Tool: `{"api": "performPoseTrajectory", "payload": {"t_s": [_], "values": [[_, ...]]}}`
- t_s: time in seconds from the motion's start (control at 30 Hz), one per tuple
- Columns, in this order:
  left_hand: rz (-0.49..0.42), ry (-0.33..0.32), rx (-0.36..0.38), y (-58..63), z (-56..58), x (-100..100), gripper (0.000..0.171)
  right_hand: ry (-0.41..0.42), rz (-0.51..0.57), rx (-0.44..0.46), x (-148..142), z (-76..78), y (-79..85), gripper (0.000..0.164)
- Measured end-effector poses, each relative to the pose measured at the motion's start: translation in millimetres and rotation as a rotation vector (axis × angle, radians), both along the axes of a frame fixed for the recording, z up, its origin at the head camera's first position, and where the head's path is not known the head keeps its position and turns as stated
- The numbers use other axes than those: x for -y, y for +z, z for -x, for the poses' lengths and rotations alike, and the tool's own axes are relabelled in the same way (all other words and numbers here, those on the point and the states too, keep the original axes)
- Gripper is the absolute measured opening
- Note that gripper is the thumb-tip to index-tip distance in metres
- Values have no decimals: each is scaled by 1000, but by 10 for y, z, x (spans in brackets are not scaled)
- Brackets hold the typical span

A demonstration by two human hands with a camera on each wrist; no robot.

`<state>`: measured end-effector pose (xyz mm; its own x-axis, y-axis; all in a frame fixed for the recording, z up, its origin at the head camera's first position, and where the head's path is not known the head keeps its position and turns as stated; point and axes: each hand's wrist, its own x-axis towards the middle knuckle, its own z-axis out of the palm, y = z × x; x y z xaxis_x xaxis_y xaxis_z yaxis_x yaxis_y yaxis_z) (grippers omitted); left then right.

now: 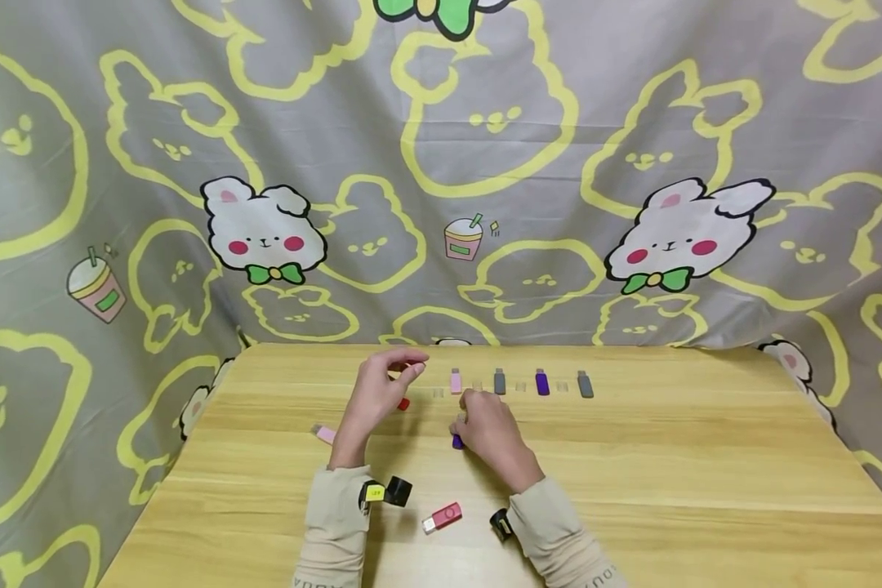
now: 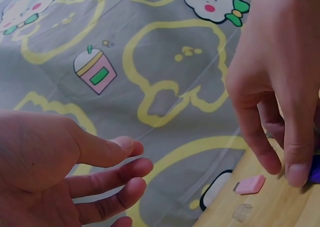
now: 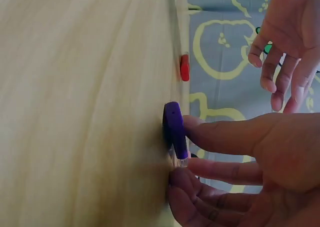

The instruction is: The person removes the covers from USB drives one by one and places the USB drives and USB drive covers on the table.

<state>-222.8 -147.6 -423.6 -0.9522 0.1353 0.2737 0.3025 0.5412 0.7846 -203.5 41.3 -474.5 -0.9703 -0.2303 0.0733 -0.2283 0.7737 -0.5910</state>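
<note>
My right hand (image 1: 491, 429) is low over the table and pinches a purple USB stick (image 3: 175, 129). Its thumb lies against the stick's side, and the other fingers curl by the clear plug end. To the left, my left hand (image 1: 378, 392) hovers with loosely bent fingers and holds nothing. Partly hidden behind it is a red USB stick (image 1: 403, 403) on the table. Beyond my right hand stands a row of sticks: pink (image 1: 456, 381), grey (image 1: 500, 381), purple (image 1: 542, 382) and grey (image 1: 585, 385).
Small clear pieces (image 1: 521, 386) lie between the row's sticks. Another pink stick (image 1: 325, 433) is beside the left wrist. Nearer me, a red stick with a silver plug (image 1: 443, 518) lies between the forearms. A patterned grey curtain (image 1: 367, 269) hangs behind the wooden table (image 1: 691, 474).
</note>
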Motion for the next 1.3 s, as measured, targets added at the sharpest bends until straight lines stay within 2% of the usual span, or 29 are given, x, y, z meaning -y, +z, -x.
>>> {"api": "performPoseTrajectory", "payload": {"t_s": [0.27, 0.4, 0.53, 0.7, 0.83, 0.97, 1.13, 1.3], "values": [[16, -22, 6, -1, -11, -56, 15, 54, 65, 17, -107, -10, 20, 9], [21, -58, 17, -21, -12, -89, 14, 70, 196, 34, -196, 25, 75, 10], [34, -104, 27, -38, -14, -151, 14, 61, 345, 6, -297, 68, 172, 10], [14, -182, 56, -57, -23, -252, 17, 53, 439, -31, -398, 96, 301, 9], [-43, -243, 79, -65, -23, -320, 20, 61, 462, -46, -446, 97, 371, 10], [-69, -266, 67, -75, -19, -376, 14, 65, 473, -45, -477, 96, 402, 11], [-101, -245, 52, -101, -19, -422, 8, 62, 459, -43, -494, 94, 412, 11], [-122, -215, 56, -114, -27, -452, 6, 97, 442, -20, -510, 89, 417, 11]]}}
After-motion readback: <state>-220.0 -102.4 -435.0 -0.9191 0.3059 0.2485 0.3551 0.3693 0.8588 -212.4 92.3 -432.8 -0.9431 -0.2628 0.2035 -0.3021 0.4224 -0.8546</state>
